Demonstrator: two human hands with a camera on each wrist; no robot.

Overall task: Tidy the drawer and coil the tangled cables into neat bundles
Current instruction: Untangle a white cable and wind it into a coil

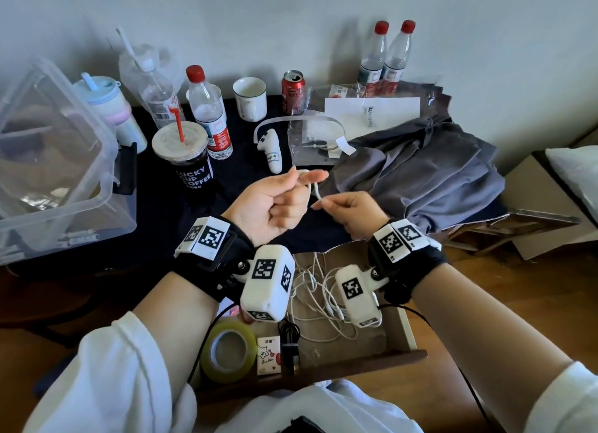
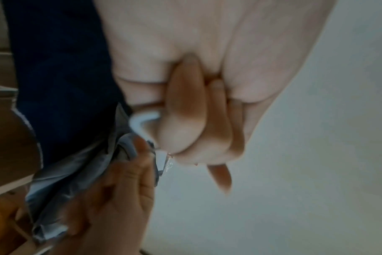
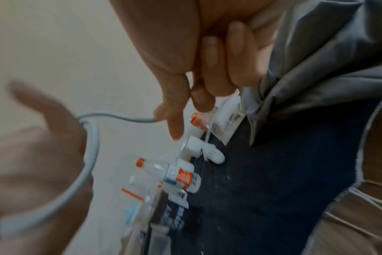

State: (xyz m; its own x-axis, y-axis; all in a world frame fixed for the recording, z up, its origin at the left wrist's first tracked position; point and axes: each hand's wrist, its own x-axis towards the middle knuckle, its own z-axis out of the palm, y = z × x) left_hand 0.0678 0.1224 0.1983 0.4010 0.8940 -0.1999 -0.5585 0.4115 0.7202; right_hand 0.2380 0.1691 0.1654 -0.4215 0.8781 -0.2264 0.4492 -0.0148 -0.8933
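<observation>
Coiling step in hand: white cable [image 1: 311, 186] held above the bench, looped round left hand [image 1: 275, 203] fingers, tail pinched by right hand [image 1: 352, 214]. Both grips closed on it. Tangled cables [image 1: 318, 298] waiting in drawer [image 1: 406, 330]. Next, likely: tuck tail, secure bundle.

Smooth white plastic cable [image 1: 315, 191]; wooden drawer [image 1: 408, 329]; glossy tape roll [image 1: 228, 351]; grey cloth [image 1: 420, 170].
</observation>
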